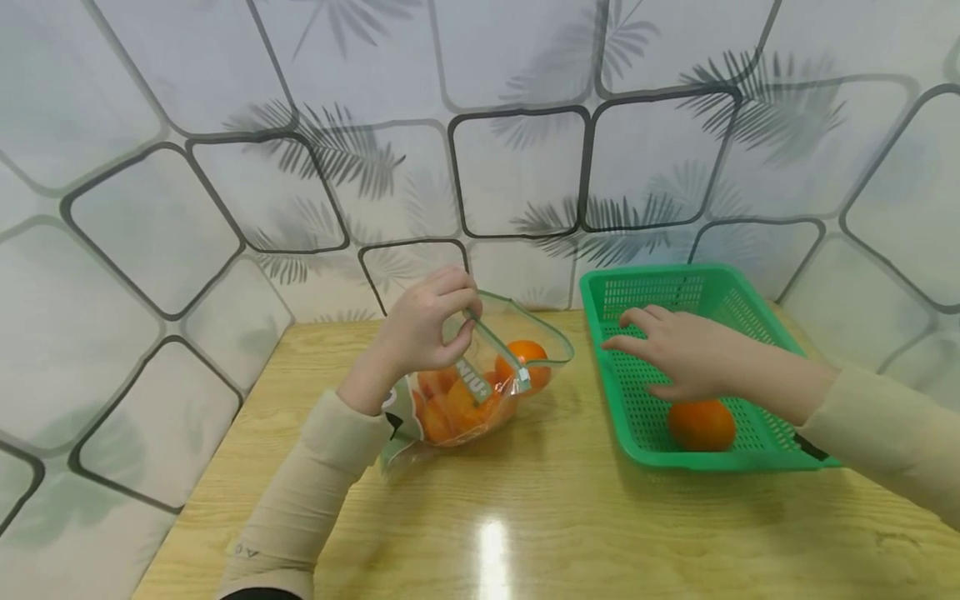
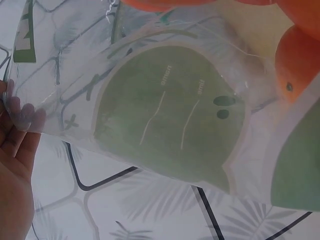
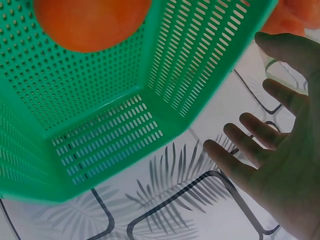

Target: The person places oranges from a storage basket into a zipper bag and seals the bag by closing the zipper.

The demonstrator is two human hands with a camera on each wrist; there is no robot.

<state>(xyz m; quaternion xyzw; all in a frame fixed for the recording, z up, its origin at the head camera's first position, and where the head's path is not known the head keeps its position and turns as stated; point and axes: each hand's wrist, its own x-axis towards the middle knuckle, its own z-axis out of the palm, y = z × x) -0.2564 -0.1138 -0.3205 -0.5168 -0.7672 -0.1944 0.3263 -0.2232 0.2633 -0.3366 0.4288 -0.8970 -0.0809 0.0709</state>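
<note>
My left hand [image 1: 431, 325] pinches the top edge of a clear zip bag [image 1: 480, 400] and holds its mouth apart. Several oranges [image 1: 450, 408] lie inside the bag, one near the opening. A green leaf-like print [image 2: 170, 115] covers part of the bag in the left wrist view. To the right, my right hand [image 1: 678, 354] hovers over a green plastic basket [image 1: 622, 400], fingers spread and holding nothing. Below that hand, one orange [image 1: 702, 427] sits in the basket; the right wrist view shows this orange [image 3: 92, 22] cut off by the top edge.
Bag and basket stand side by side on a light wooden table [image 1: 435, 517], with a strip of tabletop between them. Behind and to the left rises a patterned wall covering [image 1: 517, 175], close to the back of the basket.
</note>
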